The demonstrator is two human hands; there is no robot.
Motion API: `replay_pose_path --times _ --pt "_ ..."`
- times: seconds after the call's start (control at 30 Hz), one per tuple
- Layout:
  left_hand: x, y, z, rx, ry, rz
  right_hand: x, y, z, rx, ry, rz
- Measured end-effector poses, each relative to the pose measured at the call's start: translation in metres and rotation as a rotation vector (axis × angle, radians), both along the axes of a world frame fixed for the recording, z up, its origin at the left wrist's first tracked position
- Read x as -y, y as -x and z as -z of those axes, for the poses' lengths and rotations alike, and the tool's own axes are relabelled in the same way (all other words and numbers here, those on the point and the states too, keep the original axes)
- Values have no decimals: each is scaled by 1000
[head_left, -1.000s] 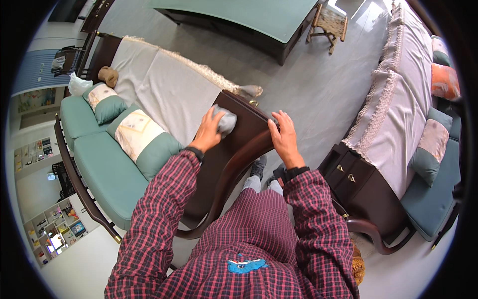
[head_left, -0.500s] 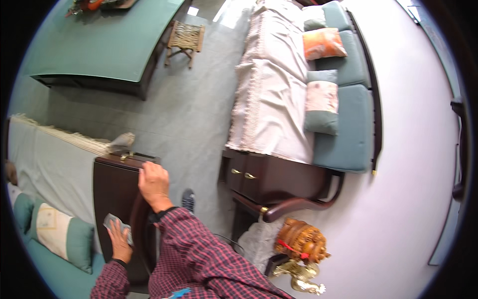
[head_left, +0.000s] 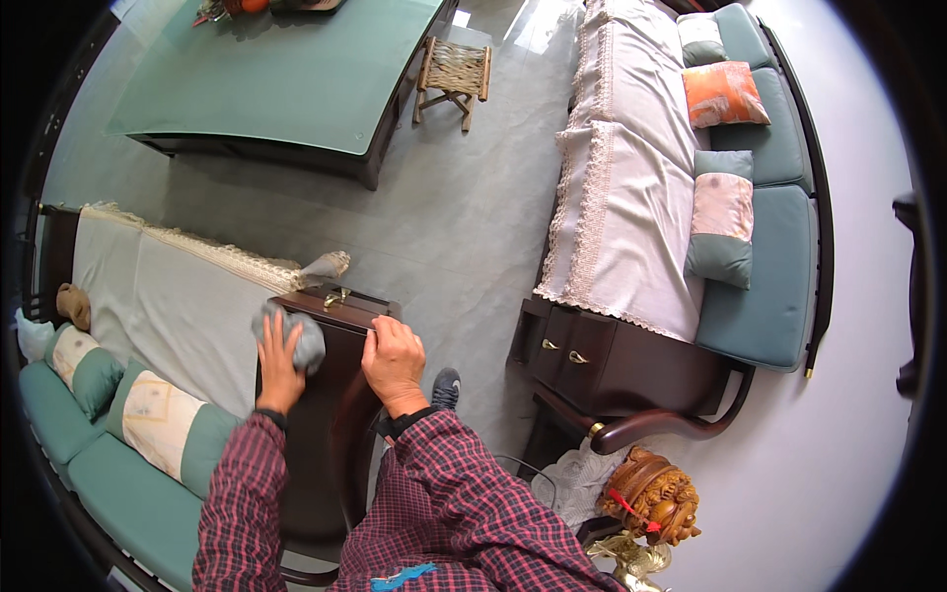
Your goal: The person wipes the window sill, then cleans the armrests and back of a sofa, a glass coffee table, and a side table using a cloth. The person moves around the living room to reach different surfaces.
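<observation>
A grey cloth (head_left: 308, 342) lies bunched under my left hand (head_left: 280, 367), which presses it against the dark wooden side cabinet (head_left: 314, 454) of the near sofa. The fingers of that hand are stretched over the cloth, close to the pale sofa cover. My right hand (head_left: 395, 363) has its fingers curled over the front end of the dark curved armrest (head_left: 357, 419), and its fingertips are partly hidden. Just ahead of both hands is the cabinet's drawer front, with a brass handle (head_left: 337, 297).
Green cushions (head_left: 163, 419) and a pale fringed cover (head_left: 168, 291) are on the near sofa. A glass-topped table (head_left: 286, 79) and a woven folding stool (head_left: 456, 71) stand ahead. To the right are another covered sofa (head_left: 631, 197) and a carved wooden ornament (head_left: 653, 493).
My left hand has slid the cloth forward along the cabinet top, towards the drawer end. The right hand stays at the armrest end. The whole view has shifted, with things now further right.
</observation>
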State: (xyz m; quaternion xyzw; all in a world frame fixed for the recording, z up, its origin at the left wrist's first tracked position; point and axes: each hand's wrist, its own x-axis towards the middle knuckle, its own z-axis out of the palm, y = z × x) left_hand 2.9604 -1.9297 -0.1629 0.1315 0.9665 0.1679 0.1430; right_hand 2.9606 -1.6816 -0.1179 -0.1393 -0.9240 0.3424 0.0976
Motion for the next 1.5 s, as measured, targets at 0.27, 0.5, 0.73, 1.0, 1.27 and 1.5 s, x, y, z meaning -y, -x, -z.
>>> replay_pose_path --times 0.27,0.5,0.73,1.0,1.27,1.5 --pt "84 -257 -37 329 144 -159 0 2 -3 7 12 3" --pt "37 -166 -4 88 24 -109 3 1 -1 28 -55 -14" --pt "19 -74 3 -15 -22 -71 -2 -3 1 119 -36 -79" --pt "97 -289 -27 315 58 -45 -19 -57 -9 220 177 -125" --pt "121 -239 -73 91 3 -227 -98 -217 -51 131 222 -286" --pt "-81 -185 -216 -206 -461 134 -168 -318 -151 -115 284 -54"
